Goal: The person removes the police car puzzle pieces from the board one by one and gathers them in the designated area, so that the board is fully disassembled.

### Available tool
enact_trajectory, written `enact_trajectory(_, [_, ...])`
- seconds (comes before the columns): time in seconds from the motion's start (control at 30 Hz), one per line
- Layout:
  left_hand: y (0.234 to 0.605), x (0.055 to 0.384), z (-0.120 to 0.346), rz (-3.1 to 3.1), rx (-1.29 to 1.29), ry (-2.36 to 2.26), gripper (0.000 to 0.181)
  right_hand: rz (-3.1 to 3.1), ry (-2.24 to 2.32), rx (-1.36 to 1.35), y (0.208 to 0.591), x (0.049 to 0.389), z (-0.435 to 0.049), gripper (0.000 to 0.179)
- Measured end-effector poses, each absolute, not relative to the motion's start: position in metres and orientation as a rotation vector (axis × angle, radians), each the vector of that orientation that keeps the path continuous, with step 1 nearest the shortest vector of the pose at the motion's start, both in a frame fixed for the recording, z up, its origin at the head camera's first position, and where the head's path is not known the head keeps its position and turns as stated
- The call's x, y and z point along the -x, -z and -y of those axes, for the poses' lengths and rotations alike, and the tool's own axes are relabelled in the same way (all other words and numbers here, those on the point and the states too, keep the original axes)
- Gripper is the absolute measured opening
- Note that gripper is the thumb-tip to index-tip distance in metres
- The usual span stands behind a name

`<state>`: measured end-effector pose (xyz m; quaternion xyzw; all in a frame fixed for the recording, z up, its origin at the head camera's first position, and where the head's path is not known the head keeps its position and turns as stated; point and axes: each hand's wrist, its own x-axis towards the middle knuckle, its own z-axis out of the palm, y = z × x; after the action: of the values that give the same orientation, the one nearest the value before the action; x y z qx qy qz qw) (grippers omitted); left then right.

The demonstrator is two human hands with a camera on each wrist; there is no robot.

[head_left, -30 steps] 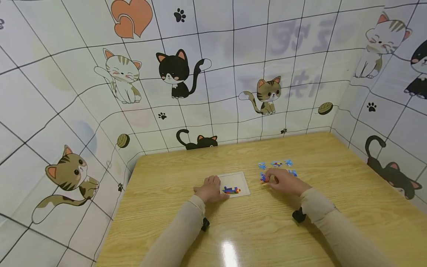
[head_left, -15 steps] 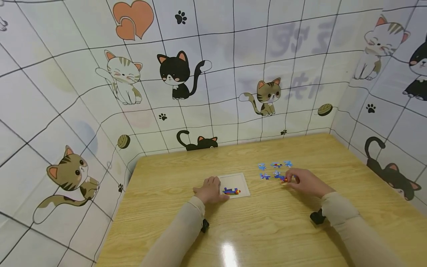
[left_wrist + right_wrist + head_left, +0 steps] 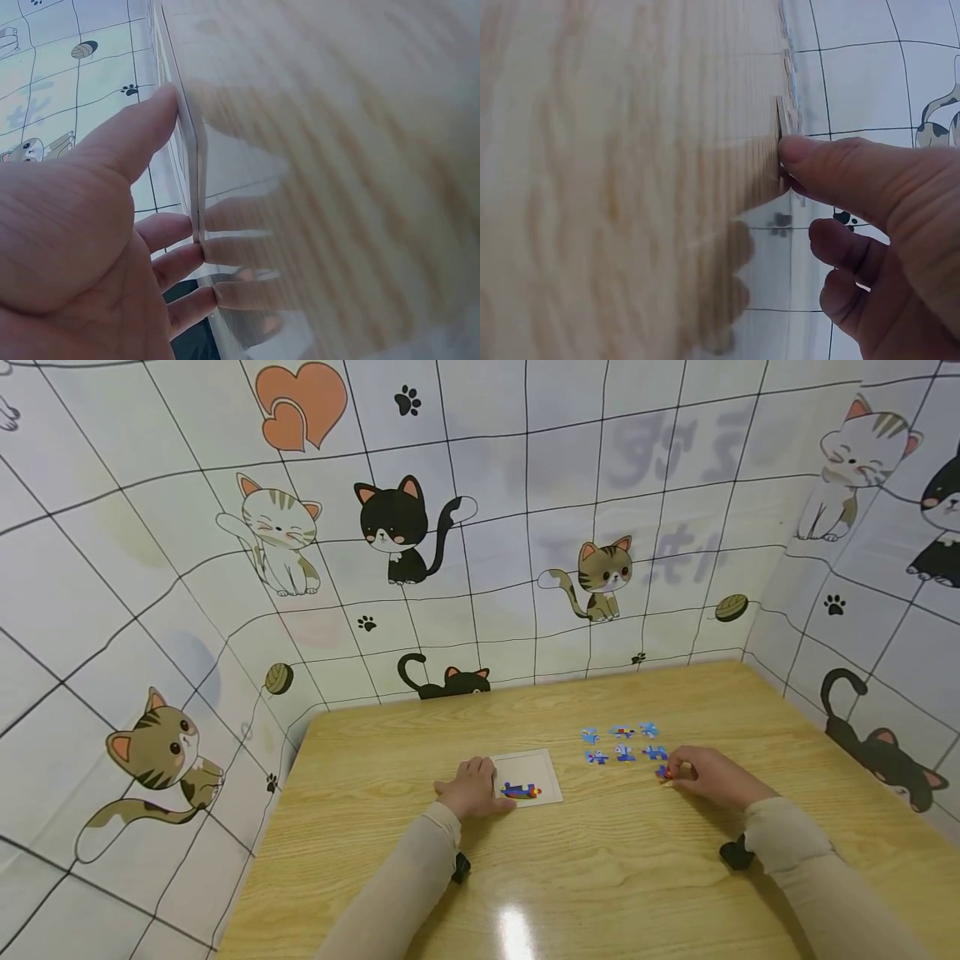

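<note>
My left hand (image 3: 472, 788) rests at the left edge of a white puzzle tray (image 3: 529, 763), fingers spread. In the left wrist view its thumb (image 3: 154, 124) lies along the tray's side and the fingertips touch the tabletop. Blue, red and yellow joined puzzle pieces (image 3: 519, 790) lie in the tray's lower part. Farther right, my right hand (image 3: 716, 775) pinches a blue and red puzzle piece (image 3: 663, 772) between thumb and forefinger, low at the table. In the right wrist view that piece (image 3: 781, 120) shows edge-on, its far side hidden.
Several loose blue puzzle pieces (image 3: 625, 753) lie in two rows right of the tray, just left of and beyond my right hand. The wooden table (image 3: 390, 735) meets a cat-patterned wall covering (image 3: 495, 568) at the back and sides.
My right hand has moved rightward with the pinched puzzle piece, from the near row's left end to beyond its right end, uncovering the pieces there. My left hand and the tray stay put.
</note>
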<state>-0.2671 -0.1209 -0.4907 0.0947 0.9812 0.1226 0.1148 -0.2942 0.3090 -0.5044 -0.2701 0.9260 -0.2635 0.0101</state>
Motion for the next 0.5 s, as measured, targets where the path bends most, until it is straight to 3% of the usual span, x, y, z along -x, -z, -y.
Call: enact_trajectory(0.5, [0.4914,0.2657,0.1203,-2.897,-0.273,-0.338,0.055,-2.931,0.661,0.832,0.5069,0.2937,-0.3115,0.013])
